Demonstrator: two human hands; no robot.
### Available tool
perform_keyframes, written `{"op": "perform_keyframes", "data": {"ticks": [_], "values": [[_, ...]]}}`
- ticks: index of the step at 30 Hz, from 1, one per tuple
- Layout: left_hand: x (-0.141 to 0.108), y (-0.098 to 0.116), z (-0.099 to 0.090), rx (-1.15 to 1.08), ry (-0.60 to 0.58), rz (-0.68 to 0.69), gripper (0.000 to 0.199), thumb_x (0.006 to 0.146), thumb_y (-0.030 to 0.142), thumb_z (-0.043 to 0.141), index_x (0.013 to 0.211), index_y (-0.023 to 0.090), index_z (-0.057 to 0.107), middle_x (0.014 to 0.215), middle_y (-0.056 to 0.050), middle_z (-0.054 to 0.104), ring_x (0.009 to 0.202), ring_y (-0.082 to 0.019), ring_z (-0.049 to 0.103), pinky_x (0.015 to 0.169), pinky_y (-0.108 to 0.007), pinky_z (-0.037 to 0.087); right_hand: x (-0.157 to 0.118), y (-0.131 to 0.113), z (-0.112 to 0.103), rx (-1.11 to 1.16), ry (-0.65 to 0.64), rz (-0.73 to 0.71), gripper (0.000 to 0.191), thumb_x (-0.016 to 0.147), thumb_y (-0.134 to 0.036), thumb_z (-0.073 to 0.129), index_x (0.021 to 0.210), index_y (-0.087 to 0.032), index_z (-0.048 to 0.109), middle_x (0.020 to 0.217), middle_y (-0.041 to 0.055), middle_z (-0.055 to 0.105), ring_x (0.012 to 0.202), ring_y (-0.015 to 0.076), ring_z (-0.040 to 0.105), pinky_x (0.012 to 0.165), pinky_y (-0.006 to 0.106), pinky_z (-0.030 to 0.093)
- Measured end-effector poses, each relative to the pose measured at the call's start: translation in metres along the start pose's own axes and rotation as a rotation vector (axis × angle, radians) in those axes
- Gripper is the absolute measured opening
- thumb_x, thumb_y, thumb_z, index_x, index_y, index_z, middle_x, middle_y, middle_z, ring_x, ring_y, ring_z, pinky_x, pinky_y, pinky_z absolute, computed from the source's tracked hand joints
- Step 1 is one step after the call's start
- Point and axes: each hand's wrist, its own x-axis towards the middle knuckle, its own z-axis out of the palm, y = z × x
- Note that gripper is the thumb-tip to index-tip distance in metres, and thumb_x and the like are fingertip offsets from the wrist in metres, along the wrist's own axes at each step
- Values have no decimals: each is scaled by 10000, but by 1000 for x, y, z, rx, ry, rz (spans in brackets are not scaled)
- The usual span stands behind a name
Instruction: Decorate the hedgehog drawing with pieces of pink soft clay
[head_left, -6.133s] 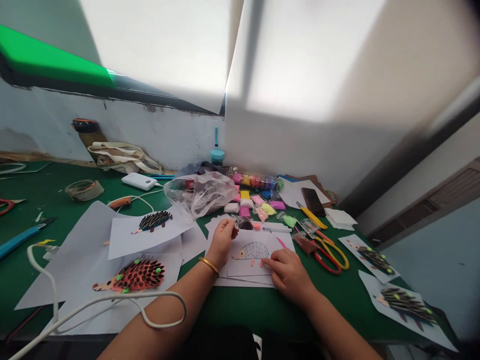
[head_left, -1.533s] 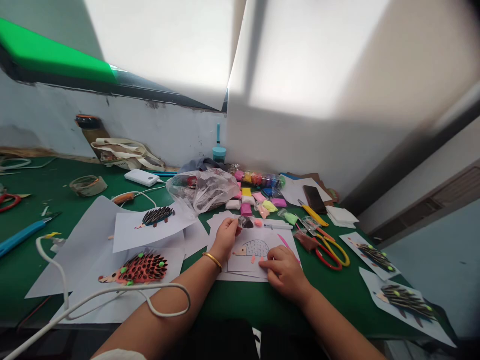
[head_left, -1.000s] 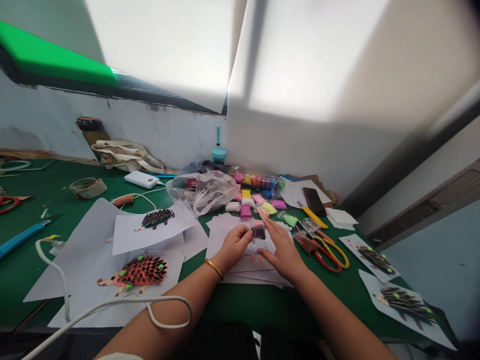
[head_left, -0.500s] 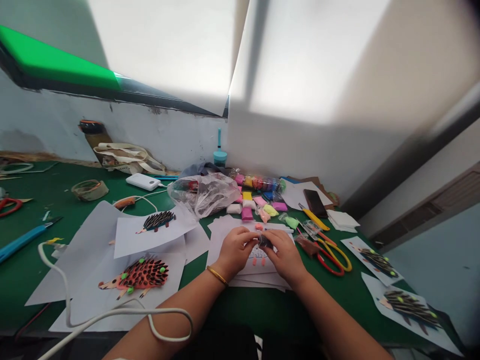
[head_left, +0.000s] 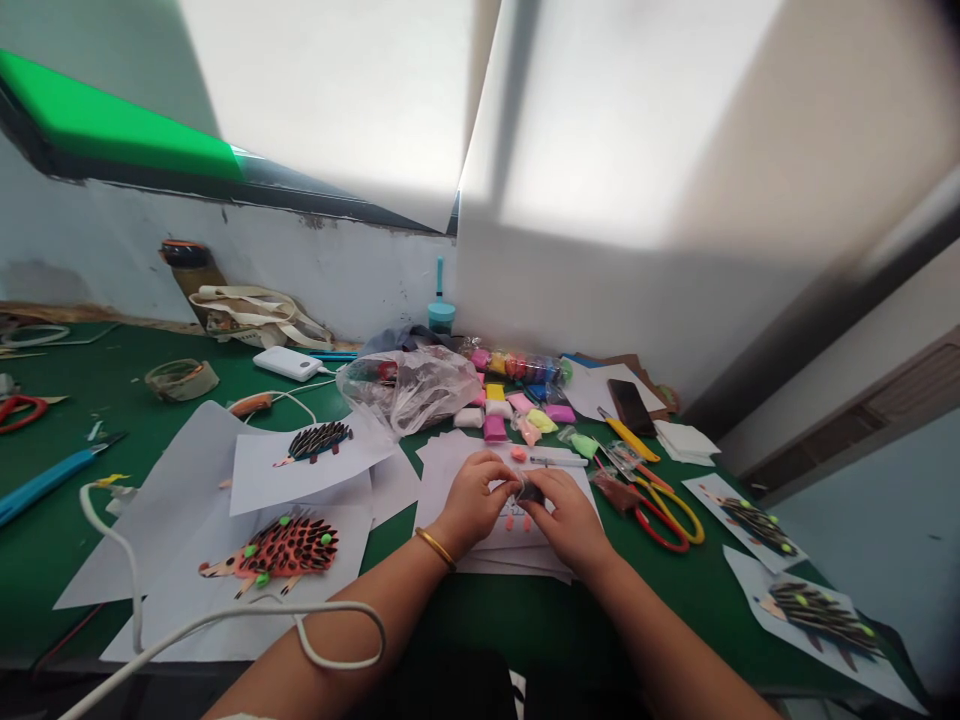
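Observation:
Both hands meet over a stack of white paper [head_left: 442, 490]. My right hand [head_left: 568, 512] has its fingers closed around a small dark packet of modelling clay [head_left: 533, 491]. At the packet's left end, my left hand [head_left: 478, 500] pinches its clear wrapper between thumb and fingers. Under the hands, the top sheet carries a drawing partly hidden by them, with two small orange-pink clay pieces [head_left: 518, 523] on it. A round lump of orange-pink clay [head_left: 518, 454] and a white pen [head_left: 559, 461] lie just beyond the fingers.
Several coloured clay packets [head_left: 495, 428] and a plastic bag [head_left: 420, 385] lie behind the paper. Scissors [head_left: 667, 515], a yellow cutter [head_left: 631, 438] and a phone [head_left: 630, 407] are on the right. Hedgehog pictures [head_left: 292, 550] lie left; a white cable [head_left: 225, 622] loops over my left forearm.
My hands stay close together at the packet, with only small finger shifts. The wrapper shows a little more at the left fingertips. Everything else on the table is the same.

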Motion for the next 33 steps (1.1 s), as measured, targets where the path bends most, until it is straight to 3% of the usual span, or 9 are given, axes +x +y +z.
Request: {"op": "perform_keyframes", "data": {"ticks": [5, 9, 15, 19, 24, 28, 30, 33], "values": [[-2, 5, -1, 73, 90, 60, 119, 896, 251, 538, 815, 209, 614, 919, -68, 592, 936, -228, 526, 880, -356, 401, -3, 5, 2, 68, 44, 105, 250, 891, -331, 617, 1124, -246, 644, 1088, 65, 692, 1042, 254, 604, 929, 420, 479], [-2, -1, -1, -14, 200, -46, 164, 948, 318, 460, 856, 211, 545, 856, -34, 558, 815, -193, 518, 780, -319, 410, -6, 9, 2, 101, 72, 219, 296, 881, -388, 612, 1127, -227, 649, 1112, 82, 688, 1049, 266, 614, 928, 427, 490], [-6, -6, 3, -87, 112, -84, 197, 979, 353, 421, 877, 208, 508, 805, -8, 537, 751, -166, 520, 719, -300, 420, -6, 13, 4, 157, 65, 252, 467, 880, -476, 587, 1262, -208, 574, 1272, 118, 624, 1184, 287, 569, 1017, 457, 445], [-8, -1, 5, -54, 71, -48, 187, 985, 341, 420, 911, 205, 526, 860, -19, 568, 791, -163, 544, 742, -300, 431, -4, 10, 5, 105, 109, 239, 367, 869, -443, 599, 1152, -210, 587, 1159, 106, 642, 1092, 269, 593, 947, 432, 481], [-10, 5, 9, 187, -1, -32, 174, 973, 298, 414, 889, 205, 534, 844, -22, 573, 784, -178, 534, 709, -301, 413, -3, -5, 8, 42, 207, 289, 295, 833, -389, 635, 1051, -210, 549, 1032, 86, 621, 967, 249, 596, 872, 421, 498], [-11, 6, 10, 271, 25, -5, 190, 972, 268, 378, 859, 205, 517, 777, -18, 567, 717, -177, 516, 662, -300, 389, 1, -23, 12, 228, 205, 349, 536, 815, -376, 648, 1296, -240, 459, 1126, 72, 582, 989, 233, 612, 861, 407, 530], [-11, 5, 7, 266, 50, 41, 204, 978, 273, 368, 857, 203, 517, 774, -21, 570, 712, -174, 518, 664, -299, 392, 4, -28, 11, 440, 136, 400, 629, 849, -419, 610, 1406, -272, 359, 1069, 44, 579, 845, 199, 648, 704, 362, 573], [-9, 3, 1, 266, 37, 112, 208, 977, 268, 377, 841, 201, 519, 767, -22, 569, 706, -170, 518, 667, -296, 398, 9, -27, 4, 744, -5, 487, 511, 876, -496, 574, 1307, -252, 450, 866, -10, 580, 608, 163, 645, 510, 317, 550]]}}
